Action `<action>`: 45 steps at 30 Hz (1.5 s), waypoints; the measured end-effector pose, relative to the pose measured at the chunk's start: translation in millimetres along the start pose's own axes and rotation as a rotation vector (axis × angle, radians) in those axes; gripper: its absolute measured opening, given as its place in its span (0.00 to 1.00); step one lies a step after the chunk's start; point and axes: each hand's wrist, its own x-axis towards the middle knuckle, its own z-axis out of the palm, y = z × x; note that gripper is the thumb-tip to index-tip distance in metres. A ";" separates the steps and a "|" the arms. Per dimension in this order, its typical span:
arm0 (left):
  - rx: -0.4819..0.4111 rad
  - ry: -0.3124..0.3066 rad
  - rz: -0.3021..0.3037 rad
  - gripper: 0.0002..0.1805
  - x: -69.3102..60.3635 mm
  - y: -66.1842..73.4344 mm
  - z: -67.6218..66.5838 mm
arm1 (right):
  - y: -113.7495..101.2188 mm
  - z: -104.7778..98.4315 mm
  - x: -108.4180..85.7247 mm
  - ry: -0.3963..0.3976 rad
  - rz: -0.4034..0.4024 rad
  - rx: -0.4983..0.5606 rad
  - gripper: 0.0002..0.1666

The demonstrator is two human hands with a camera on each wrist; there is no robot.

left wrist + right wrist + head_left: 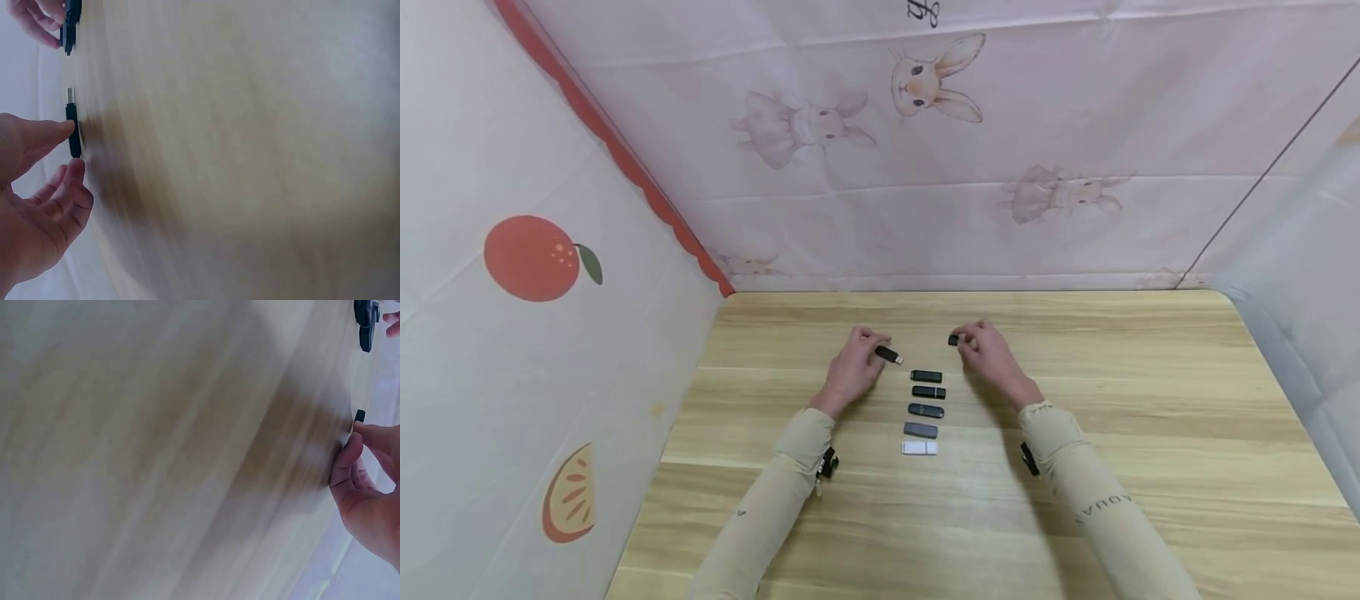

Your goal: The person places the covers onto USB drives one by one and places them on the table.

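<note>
My left hand [853, 367] pinches a black USB stick [887, 354] between thumb and fingertips. Its bare metal plug [70, 95] points toward the other hand. Across a gap, my right hand [990, 354] pinches a small black cap [953, 340] by one end. Below and between the hands, several USB sticks lie in a column: a black one [927, 377] nearest them, a black one with a light band [928, 392], a rounded dark one [926, 410], a grey one [921, 430] and a white one [919, 448] at the bottom.
The wooden table [1150, 467] reaches back to a pink curtain [880, 225] with rabbit prints. A white curtain [467, 350] with fruit prints hangs along the left side. Black straps [827, 463] sit at both wrists.
</note>
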 end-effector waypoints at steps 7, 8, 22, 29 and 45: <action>0.007 -0.021 -0.025 0.23 -1.9 0.0 1.0 | 2.8 0.4 -0.7 0.017 0.027 -0.008 0.15; 0.006 -0.021 -0.027 0.24 -2.0 0.3 0.9 | 3.3 0.6 -0.7 0.020 0.025 -0.008 0.14; -0.027 -0.046 -0.088 0.22 -1.1 0.1 2.2 | 4.8 3.3 -2.3 -0.027 -0.057 -0.050 0.20; -0.031 -0.051 -0.099 0.22 -0.5 -0.8 3.4 | 5.3 2.5 -4.0 0.004 -0.059 -0.038 0.14; -0.078 -0.046 -0.077 0.14 -1.1 -4.1 2.0 | 6.7 3.3 -5.0 -0.057 -0.067 -0.050 0.18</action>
